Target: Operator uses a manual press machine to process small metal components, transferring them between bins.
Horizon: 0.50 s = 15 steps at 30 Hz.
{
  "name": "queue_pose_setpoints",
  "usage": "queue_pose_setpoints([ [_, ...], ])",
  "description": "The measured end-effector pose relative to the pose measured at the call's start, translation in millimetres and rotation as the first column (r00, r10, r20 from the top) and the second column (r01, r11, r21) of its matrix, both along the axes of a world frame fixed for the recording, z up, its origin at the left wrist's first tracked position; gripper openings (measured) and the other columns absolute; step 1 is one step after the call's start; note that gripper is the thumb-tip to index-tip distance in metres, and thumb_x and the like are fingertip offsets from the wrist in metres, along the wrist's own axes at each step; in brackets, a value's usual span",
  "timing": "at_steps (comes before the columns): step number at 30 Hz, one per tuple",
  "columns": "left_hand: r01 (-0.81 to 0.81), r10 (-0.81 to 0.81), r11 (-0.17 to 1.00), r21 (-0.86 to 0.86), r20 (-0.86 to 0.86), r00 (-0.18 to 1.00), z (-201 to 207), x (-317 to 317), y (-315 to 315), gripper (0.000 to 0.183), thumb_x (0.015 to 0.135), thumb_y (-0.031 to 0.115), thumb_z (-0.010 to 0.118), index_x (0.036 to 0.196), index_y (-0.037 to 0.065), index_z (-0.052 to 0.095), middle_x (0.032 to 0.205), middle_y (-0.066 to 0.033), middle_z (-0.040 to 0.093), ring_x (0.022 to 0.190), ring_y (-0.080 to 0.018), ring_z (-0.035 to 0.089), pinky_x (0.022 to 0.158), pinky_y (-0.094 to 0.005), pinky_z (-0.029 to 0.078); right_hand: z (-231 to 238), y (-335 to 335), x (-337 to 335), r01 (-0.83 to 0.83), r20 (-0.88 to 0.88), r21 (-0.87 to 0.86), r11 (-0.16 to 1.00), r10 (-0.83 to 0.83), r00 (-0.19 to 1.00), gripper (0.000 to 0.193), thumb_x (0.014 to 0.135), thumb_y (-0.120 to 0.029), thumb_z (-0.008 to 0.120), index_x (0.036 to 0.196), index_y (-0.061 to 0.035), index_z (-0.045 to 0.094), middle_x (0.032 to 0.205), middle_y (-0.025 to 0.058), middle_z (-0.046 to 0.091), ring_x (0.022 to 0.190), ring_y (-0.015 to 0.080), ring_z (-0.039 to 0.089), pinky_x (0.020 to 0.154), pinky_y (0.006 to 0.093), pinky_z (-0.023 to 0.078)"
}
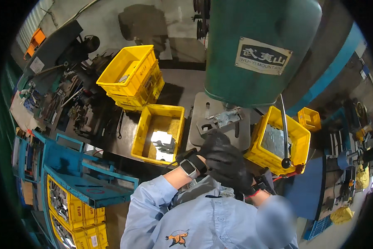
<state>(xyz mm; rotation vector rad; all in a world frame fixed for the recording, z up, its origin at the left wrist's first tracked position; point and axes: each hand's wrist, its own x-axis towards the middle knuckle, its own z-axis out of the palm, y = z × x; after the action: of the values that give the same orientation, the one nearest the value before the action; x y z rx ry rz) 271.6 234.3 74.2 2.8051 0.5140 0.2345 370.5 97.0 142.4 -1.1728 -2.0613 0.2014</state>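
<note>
My left hand (214, 142) and my right hand (231, 167), both in black gloves, are pressed together in front of my chest. They overlap at the near edge of the drill press table (197, 108). The fingers look curled in, and whatever lies between them is hidden. Just beyond the hands, a metal fixture (204, 126) sits on the slotted table, with a shiny metal part (228, 118) on it, below the green machine head (253, 83). To the left is a yellow bin (140, 137) holding pale metal parts (163, 143); another yellow bin (300, 147) with flat grey plates (274, 139) stands right.
Stacked yellow bins (126, 89) stand at the back left. A lever with a black knob (286, 162) hangs over the right bin. Left of me are a blue metal frame (91, 189) and full yellow crates (80, 213). Tools and scraps (80, 112) clutter the far left.
</note>
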Motion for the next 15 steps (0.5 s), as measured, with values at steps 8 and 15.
queue_pose_setpoints([
  [8, 0.241, -0.183, 0.925, -0.295, 0.208, 0.961, -30.2, -8.8, -24.4, 0.011, 0.088, 0.023, 0.063, 0.092, 0.014, 0.069, 0.083, -0.0091, 0.068, 0.082, -0.0260, 0.067, 0.075, -0.0437, 0.050, 2.0, 13.9, -2.5, -0.109, 0.212, 0.160, 0.981, 0.074, 0.974, 0.049, 0.076, -0.017, 0.070, 0.124, -0.0119, 0.065, 0.120, 0.0100, 0.064, 0.116, 0.0295, 0.059, 0.102, 0.0467, 0.045],
  [15, 0.280, -0.230, 0.910, -0.306, 0.190, 0.955, -33.7, -2.1, -39.1, 0.012, 0.088, 0.021, 0.063, 0.096, 0.014, 0.069, 0.089, -0.0085, 0.068, 0.087, -0.0264, 0.067, 0.079, -0.0437, 0.049, 3.5, 16.5, 5.6, 0.013, 0.114, -0.185, 0.983, 0.008, 0.993, 0.035, 0.078, -0.014, 0.067, 0.112, -0.0051, 0.066, 0.119, 0.0169, 0.063, 0.110, 0.0358, 0.062, 0.099, 0.0489, 0.049],
])
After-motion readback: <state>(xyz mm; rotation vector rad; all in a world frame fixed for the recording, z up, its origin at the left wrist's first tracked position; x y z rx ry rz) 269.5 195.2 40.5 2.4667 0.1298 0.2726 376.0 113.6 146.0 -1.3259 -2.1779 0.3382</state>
